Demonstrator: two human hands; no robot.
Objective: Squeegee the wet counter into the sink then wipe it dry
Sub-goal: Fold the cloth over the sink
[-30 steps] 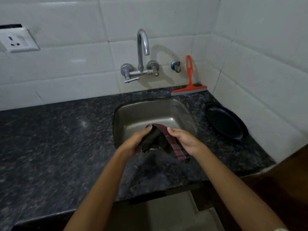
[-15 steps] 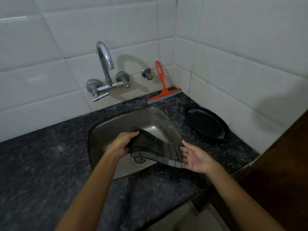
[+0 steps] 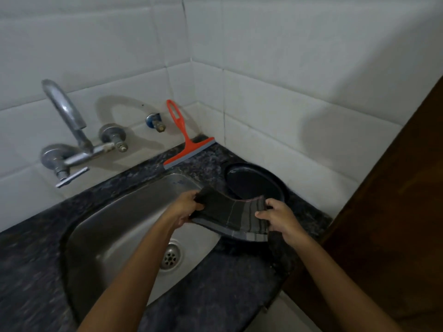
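Stretching between two bare hands, a dark cloth (image 3: 231,215) is held above the right rim of the steel sink (image 3: 115,226). The left hand (image 3: 185,209) is curled around the cloth's left end, which is bunched in its grip just over the sink's right edge. The right hand (image 3: 279,218) pinches the cloth's right end between thumb and fingers, further right of the sink, over the dark speckled counter (image 3: 215,279). The cloth is seen as a dark grey, folded band with paler stripes near its right end and a thin pale line across its middle; it sags slightly between the hands. Whether it is wet cannot be told.

Right of the sink, partly hidden behind the cloth, a round black pan (image 3: 254,183) lies on the counter. Behind the sink's far right corner, an orange squeegee (image 3: 185,144) is leaned against the white tiled wall (image 3: 287,68), its blade on the counter. A metal tap (image 3: 69,130) is fixed to the wall behind the sink.

Compared with half a second ago, the cloth has been carried from over the basin to the sink's right rim, and the right hand, then spread with its palm up beside the cloth, is now closed on it. The squeegee has not been moved.
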